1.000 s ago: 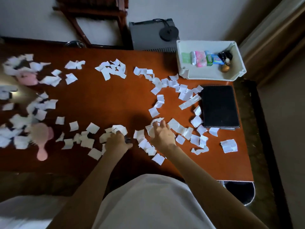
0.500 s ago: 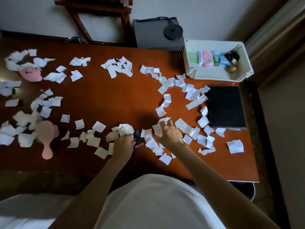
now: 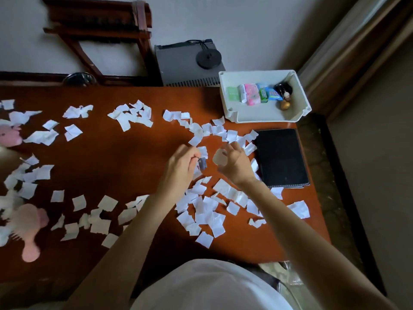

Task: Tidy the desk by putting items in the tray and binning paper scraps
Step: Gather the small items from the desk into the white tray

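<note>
A small dark object hangs from the pinched fingertips of the left hand, over the middle of the desk; it is too blurred to name, perhaps a clip of some sort. Just to its right, the right hand curls its fingers round a pale, rounded piece. The two hands are close together but not touching.

White paper scraps lie thick on the desk under and near the wrists, and more trail away to the far side and out to the left edge. The white tray sits at the far right corner of the desk, well apart from both hands. It holds a row of small packets in green, white, pink and blue, with a dark bottle and a brownish round thing at its right end.

A black notebook lies flat just near of the tray, right of the right hand. At the near left a pink hairbrush rests among scraps. Beyond the desk stand a grey box and a wooden chair.
</note>
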### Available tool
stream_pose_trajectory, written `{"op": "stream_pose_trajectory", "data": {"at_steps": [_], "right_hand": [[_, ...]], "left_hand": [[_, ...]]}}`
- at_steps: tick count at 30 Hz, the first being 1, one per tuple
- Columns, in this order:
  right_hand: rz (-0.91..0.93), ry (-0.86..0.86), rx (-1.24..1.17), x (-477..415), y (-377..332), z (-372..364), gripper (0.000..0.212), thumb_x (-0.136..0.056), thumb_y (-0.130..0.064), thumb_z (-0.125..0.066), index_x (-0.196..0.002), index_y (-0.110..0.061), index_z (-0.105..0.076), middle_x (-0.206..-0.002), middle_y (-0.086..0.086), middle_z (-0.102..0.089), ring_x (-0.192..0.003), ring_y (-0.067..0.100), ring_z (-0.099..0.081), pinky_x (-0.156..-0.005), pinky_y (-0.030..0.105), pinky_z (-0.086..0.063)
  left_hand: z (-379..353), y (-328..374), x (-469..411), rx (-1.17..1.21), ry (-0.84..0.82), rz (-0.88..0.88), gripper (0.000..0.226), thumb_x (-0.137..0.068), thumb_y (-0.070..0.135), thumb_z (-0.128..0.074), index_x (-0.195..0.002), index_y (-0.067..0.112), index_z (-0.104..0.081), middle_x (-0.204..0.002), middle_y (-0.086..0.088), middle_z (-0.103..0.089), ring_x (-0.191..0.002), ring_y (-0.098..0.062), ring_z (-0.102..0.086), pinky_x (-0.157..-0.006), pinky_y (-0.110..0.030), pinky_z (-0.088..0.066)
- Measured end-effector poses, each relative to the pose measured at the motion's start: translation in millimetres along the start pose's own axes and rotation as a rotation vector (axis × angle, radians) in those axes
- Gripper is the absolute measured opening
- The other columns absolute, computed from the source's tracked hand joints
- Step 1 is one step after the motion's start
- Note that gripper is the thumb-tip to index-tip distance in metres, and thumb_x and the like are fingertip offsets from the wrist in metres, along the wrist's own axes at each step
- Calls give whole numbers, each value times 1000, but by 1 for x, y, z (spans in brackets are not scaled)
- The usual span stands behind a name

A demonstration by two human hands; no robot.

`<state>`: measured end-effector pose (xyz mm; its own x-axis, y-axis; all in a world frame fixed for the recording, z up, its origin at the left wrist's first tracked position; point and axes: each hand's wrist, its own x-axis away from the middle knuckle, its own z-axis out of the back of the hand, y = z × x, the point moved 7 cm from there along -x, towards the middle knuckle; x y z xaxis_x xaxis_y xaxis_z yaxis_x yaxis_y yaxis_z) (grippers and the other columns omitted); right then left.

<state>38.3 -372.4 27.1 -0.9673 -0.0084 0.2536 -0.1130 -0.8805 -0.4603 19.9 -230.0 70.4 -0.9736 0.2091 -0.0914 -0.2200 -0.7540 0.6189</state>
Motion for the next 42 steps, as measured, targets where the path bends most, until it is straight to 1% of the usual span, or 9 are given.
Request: {"op": "stream_pose_trajectory", "data": {"at_steps": [7, 10, 12, 15, 19, 23, 30, 39, 42], "right_hand": [[-6, 100, 88, -57, 57, 67, 52, -79, -6, -66, -127, -7, -48, -130, 15, -46, -117, 35, -47, -98, 38, -43], [-19, 145, 171, -88, 89, 96, 48, -79, -5, -62, -126, -5, -49, -126, 18, -48, -113, 38, -48, -95, 41, -41], [-18, 146, 254, -108, 110, 110, 48, -81, -5, -58, -128, -6, -48, -127, 17, -48, -115, 38, -45, -95, 43, -39], [-15, 102, 336, -138, 142, 119, 56, -82, -1, -52, -136, -10, -41, -133, 14, -44, -122, 36, -40, -98, 42, -36], [9, 31, 364, -173, 174, 120, 63, -82, 4, -47, -139, -20, -38, -134, 11, -43, -122, 35, -40, -101, 40, -34], [83, -95, 511, -197, 190, 110, 57, -82, 3, -48, -134, -20, -43, -135, 8, -44, -129, 31, -33, -108, 39, -27], [188, -223, 708, -210, 194, 97, 49, -87, -5, -46, -132, -25, -46, -126, 7, -50, -130, 27, -30, -117, 48, -11], [137, -235, 647, -210, 202, 100, 43, -89, -6, -46, -127, -25, -54, -135, 7, -43, -134, 25, -27, -118, 46, -11], [128, -155, 409, -211, 198, 104, 48, -85, -3, -49, -131, -17, -51, -139, 9, -43, -137, 27, -29, -119, 40, -13]], "left_hand": [[-27, 64, -101, 73, 30, -89, 15, -93, 4, -50, -97, 0, -64, -99, -13, -59, -89, -20, -56, -64, -11, -39], [-45, 95, -142, 86, 0, -134, 16, -94, 4, -49, -99, -2, -63, -105, -14, -59, -95, -23, -57, -74, -24, -48], [-60, 110, -167, 61, -35, -141, 17, -95, 5, -48, -101, -2, -63, -110, -15, -58, -102, -25, -56, -80, -22, -43], [-85, 120, -203, 51, -80, -131, 18, -94, 2, -48, -101, -1, -64, -112, -14, -57, -104, -24, -55, -81, -22, -41], [-114, 119, -242, 26, -126, -112, 20, -91, -2, -49, -99, -2, -68, -107, -16, -58, -99, -29, -57, -85, -35, -47], [-137, 115, -264, 1, -164, -94, 23, -92, -1, -49, -102, -2, -69, -108, -17, -59, -101, -29, -57, -86, -32, -44], [-157, 112, -276, 1, -220, -66, 25, -91, -2, -47, -104, -2, -68, -108, -17, -60, -101, -28, -56, -83, -29, -41], [-159, 123, -277, 9, -206, -83, 26, -88, -6, -47, -106, -2, -65, -106, -18, -61, -97, -29, -59, -86, -36, -48], [-155, 126, -275, 36, -186, -92, 22, -87, -6, -51, -101, -1, -67, -99, -16, -64, -92, -28, -60, -83, -37, -50]]}}
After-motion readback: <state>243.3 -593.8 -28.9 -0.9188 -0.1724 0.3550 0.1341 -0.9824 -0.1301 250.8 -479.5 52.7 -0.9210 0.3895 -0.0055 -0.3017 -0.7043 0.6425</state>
